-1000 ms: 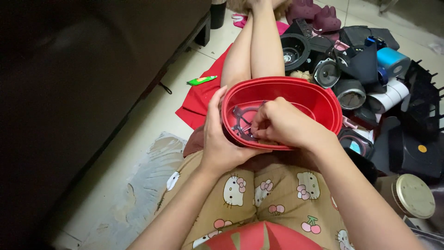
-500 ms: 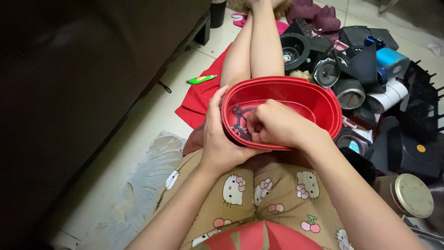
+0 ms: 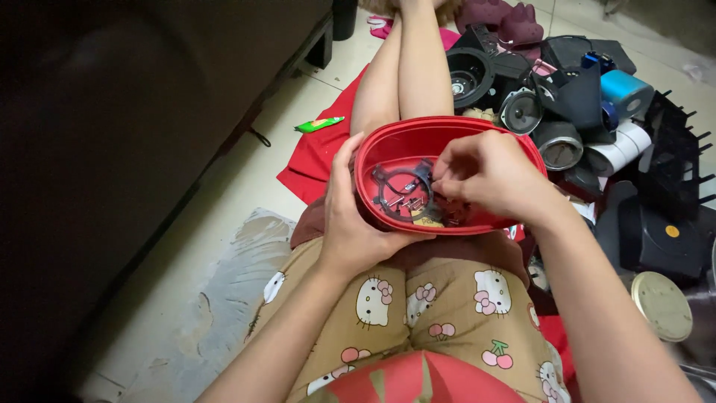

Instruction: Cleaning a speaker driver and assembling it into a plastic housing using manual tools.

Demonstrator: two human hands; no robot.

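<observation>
- Bowl (image 3: 477,130): red, oval, on lap; holds black ring (image 3: 399,190) and small metal bits.
- Left hand (image 3: 354,224): grips bowl's rim.
- Right hand (image 3: 485,175): fingers pinched inside; what they hold is hidden.

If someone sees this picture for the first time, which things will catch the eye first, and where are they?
The eye goes first to the oval red plastic bowl on the person's lap at centre; the left hand grips its near rim, and the right hand reaches inside among a black ring-shaped part and small metal pieces. To the right, a heap of black speaker parts covers the floor. A small green tube lies on the tiles at the left.
</observation>
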